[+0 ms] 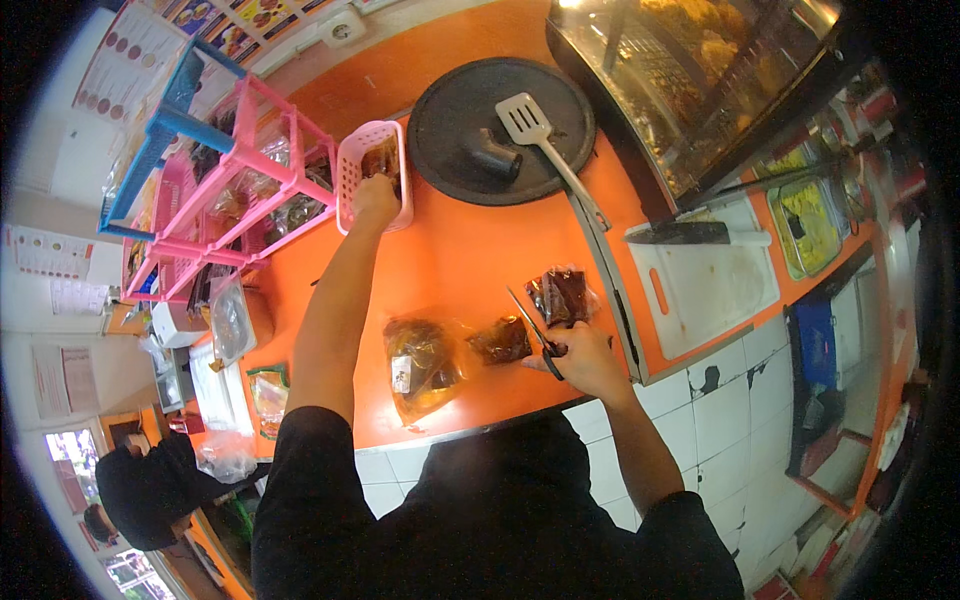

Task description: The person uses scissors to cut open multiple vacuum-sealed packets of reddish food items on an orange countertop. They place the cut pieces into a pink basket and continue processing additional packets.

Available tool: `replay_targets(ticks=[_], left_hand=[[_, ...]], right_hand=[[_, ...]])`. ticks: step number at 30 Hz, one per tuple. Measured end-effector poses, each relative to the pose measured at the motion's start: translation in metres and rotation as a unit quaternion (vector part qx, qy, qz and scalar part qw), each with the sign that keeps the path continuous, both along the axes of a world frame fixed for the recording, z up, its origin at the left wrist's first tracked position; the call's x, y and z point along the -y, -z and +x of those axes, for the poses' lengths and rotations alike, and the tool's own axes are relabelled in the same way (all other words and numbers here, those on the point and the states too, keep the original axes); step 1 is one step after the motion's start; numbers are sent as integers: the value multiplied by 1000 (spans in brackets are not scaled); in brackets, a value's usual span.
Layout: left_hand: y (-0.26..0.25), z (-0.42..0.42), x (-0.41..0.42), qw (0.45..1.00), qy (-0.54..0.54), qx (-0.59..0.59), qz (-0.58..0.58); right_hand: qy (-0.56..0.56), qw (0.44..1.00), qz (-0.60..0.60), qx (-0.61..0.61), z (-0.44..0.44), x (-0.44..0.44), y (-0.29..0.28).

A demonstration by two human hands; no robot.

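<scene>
My left hand (376,201) reaches into a pink perforated plastic basket (345,176), its fingers at dark brown plastic packets (381,156). The basket and packets hide the fingertips, so a grip cannot be made out. Black-handled scissors (553,361) are held in my right hand (589,360) above the orange counter (465,262), blades pointing away from me. Just beyond that hand lies a clear sachet of dark sauce (561,295). A second dark sachet (501,341) is left of the scissors. Further left sits a larger plastic bag of brown packets (421,356) with a white label.
A slotted spatula (527,120) rests on a round black tray (442,135). The knife (679,234) lies across a white cutting board (705,300). A glass display case (675,82) stands back right; a pink rack (247,161) stands left. Another person (146,487) is at far left.
</scene>
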State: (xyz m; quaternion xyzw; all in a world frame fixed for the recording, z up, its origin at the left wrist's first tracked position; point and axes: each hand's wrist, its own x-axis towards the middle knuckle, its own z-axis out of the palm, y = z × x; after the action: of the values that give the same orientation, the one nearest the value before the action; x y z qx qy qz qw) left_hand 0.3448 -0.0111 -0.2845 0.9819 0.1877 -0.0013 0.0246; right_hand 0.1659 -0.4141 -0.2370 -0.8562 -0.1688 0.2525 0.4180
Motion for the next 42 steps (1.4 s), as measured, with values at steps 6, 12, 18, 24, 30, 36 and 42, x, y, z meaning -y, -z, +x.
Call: replay_targets(ticks=[6, 12, 18, 24, 30, 36, 42], left_hand=[[-12, 7, -37, 998, 22, 16, -65], [-89, -61, 33, 953, 7, 204, -225], [-58, -152, 140, 915, 209, -217, -269], [-18, -162, 157, 909, 184, -297, -227], [-15, -162, 169, 905, 194, -311, -215], [-112, -187, 163, 931, 177, -178, -265], [-210, -195, 130, 942, 258, 6, -213]], right_hand=[[32, 998, -14, 50, -1, 11, 8], [80, 997, 12, 7, 1, 25, 13], [83, 993, 8, -81, 2, 18, 2], [68, 997, 30, -10, 3, 15, 6], [72, 997, 20, 16, -2, 15, 17], [25, 994, 32, 102, 6, 49, -3], [-123, 950, -111, 266, 51, 65, -75]])
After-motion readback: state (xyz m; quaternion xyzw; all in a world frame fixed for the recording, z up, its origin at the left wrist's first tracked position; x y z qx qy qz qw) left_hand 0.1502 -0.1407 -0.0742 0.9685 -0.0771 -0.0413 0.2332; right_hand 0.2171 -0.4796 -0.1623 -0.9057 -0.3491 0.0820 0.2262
